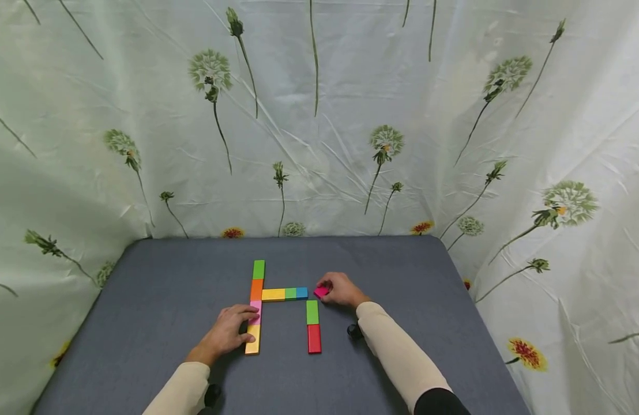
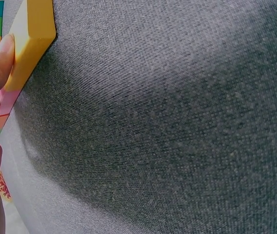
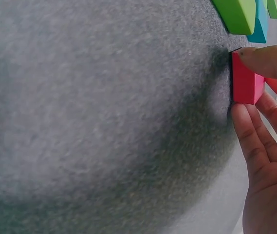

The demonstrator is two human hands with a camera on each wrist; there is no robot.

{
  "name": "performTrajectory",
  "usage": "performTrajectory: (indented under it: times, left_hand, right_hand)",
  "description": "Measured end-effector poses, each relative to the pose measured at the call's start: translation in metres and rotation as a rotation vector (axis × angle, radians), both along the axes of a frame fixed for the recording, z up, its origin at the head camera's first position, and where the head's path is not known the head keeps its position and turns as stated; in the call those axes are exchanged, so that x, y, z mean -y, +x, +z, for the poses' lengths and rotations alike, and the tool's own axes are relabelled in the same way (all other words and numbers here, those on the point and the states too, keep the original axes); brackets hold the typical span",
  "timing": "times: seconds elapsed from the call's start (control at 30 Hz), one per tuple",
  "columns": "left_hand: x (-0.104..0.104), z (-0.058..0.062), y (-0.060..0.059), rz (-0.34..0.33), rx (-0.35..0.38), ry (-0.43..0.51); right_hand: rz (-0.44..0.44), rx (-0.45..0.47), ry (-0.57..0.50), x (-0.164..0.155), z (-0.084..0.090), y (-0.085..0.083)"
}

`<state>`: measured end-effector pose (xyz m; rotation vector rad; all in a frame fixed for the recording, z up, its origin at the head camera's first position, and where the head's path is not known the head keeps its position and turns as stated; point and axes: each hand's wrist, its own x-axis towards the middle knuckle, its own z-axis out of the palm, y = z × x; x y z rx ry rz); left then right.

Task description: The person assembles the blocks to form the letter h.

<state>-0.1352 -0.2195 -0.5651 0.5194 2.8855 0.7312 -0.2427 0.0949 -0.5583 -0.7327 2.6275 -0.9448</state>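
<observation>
My right hand (image 1: 341,289) pinches a magenta block (image 1: 322,291) between thumb and fingers, just right of the blue block (image 1: 301,293). In the right wrist view the magenta block (image 3: 244,78) is at the table surface, near a green block (image 3: 238,15). My left hand (image 1: 228,331) rests at the left column, its fingertips on the pink block (image 1: 255,313) and its thumb on the light-orange block (image 1: 252,346). The left wrist view shows that thumb (image 2: 2,61) touching the yellowish block (image 2: 40,19), other fingers fairly straight. Orange (image 1: 256,290) and green (image 1: 259,270) blocks continue that column upward.
A yellow block (image 1: 273,295), a small green block (image 1: 290,294) and the blue one form a row from the column. Below its right end, a green block (image 1: 312,312) meets a red block (image 1: 314,339). Grey cloth (image 1: 195,271) covers the table; a flowered curtain (image 1: 330,173) hangs behind.
</observation>
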Motion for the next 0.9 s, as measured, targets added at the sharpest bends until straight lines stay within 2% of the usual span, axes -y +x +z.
performTrajectory:
  times: [0.27, 0.57, 0.9]
  left_hand:
    - [0.0, 0.001, -0.001, 0.009, 0.003, -0.001]
    - [-0.002, 0.002, -0.001, 0.013, 0.012, -0.006]
    - [-0.002, 0.002, 0.0, 0.013, 0.006, -0.011]
  right_hand:
    - [0.017, 0.032, 0.021, 0.008, 0.003, -0.003]
    - [0.023, 0.073, -0.006, 0.011, 0.003, -0.007]
    - [0.006, 0.05, -0.003, 0.013, 0.001, -0.007]
